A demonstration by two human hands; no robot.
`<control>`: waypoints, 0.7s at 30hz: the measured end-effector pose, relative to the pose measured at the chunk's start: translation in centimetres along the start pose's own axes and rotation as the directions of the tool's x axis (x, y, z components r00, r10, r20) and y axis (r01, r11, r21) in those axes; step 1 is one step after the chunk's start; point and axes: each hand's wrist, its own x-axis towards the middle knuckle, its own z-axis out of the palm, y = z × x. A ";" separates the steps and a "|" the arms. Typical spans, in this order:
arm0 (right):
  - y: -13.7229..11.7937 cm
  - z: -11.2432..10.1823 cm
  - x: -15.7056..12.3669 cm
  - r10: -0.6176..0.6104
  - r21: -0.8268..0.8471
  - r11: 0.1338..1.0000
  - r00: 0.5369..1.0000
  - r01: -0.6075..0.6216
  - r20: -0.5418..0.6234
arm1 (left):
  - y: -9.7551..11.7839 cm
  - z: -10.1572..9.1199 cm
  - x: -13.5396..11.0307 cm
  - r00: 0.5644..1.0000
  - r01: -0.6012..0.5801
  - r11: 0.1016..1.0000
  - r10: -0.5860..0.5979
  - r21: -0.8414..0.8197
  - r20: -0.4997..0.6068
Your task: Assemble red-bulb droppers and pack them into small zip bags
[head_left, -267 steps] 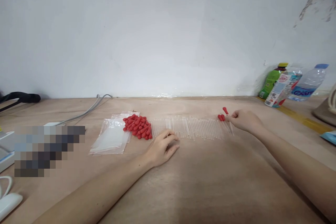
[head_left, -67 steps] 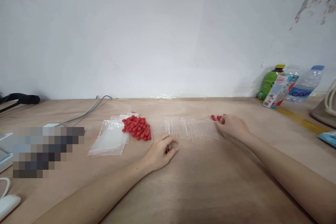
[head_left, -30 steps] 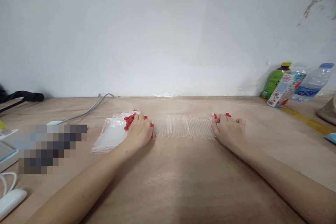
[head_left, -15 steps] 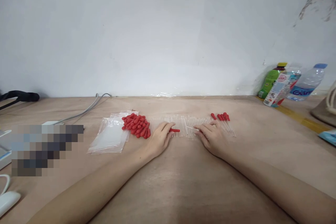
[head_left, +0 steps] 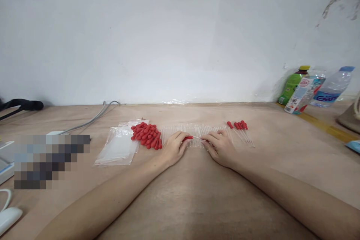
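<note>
My left hand (head_left: 176,146) pinches a red rubber dropper bulb (head_left: 189,138), its open end pointing right. Between the fingers of my right hand (head_left: 221,146) is a thin glass dropper tube (head_left: 197,138), whose left end meets the mouth of the bulb. How far the tube sits inside the bulb I cannot tell. Under and behind both hands lies a row of clear glass tubes (head_left: 180,128). A heap of loose red bulbs (head_left: 146,135) is left of my left hand. Several droppers with red bulbs fitted (head_left: 242,125) lie right of my right hand.
Clear plastic zip bags (head_left: 116,148) lie left of the bulb heap. Bottles (head_left: 302,93) stand at the back right by the wall. A grey cable (head_left: 92,119), a white mouse (head_left: 9,217) and a blurred-out patch (head_left: 50,161) are at the left.
My right hand has moved left, bringing the glass tube's end to the bulb in my left hand. The gap between bulb and tube has closed.
</note>
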 end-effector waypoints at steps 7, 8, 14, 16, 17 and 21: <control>0.3 0.0 -0.1 -0.014 0.058 0.998 1.000 0.013 0.014 | 0.1 0.1 0.5 0.998 -0.023 0.997 0.018 -0.072 -0.064; 0.3 0.0 -0.1 -0.016 0.067 0.998 1.000 0.014 0.019 | 0.0 0.0 0.5 0.998 -0.033 0.996 0.028 -0.078 -0.061; 0.3 -0.4 0.0 -0.034 0.095 0.995 0.997 0.028 0.064 | -0.1 -0.2 0.2 0.995 -0.096 0.990 0.095 -0.105 -0.011; 0.4 -0.4 0.0 -0.037 0.098 0.995 0.997 0.031 0.066 | -0.1 -0.3 0.1 0.994 -0.103 0.989 0.105 -0.108 0.015; 0.4 -0.4 0.0 -0.037 0.095 0.995 0.997 0.031 0.068 | -0.1 -0.3 0.1 0.994 -0.104 0.989 0.107 -0.106 0.026; 0.4 -0.4 -0.1 -0.026 0.055 0.998 0.997 0.022 0.072 | 0.0 -0.3 0.1 0.993 -0.105 0.991 0.110 -0.088 0.051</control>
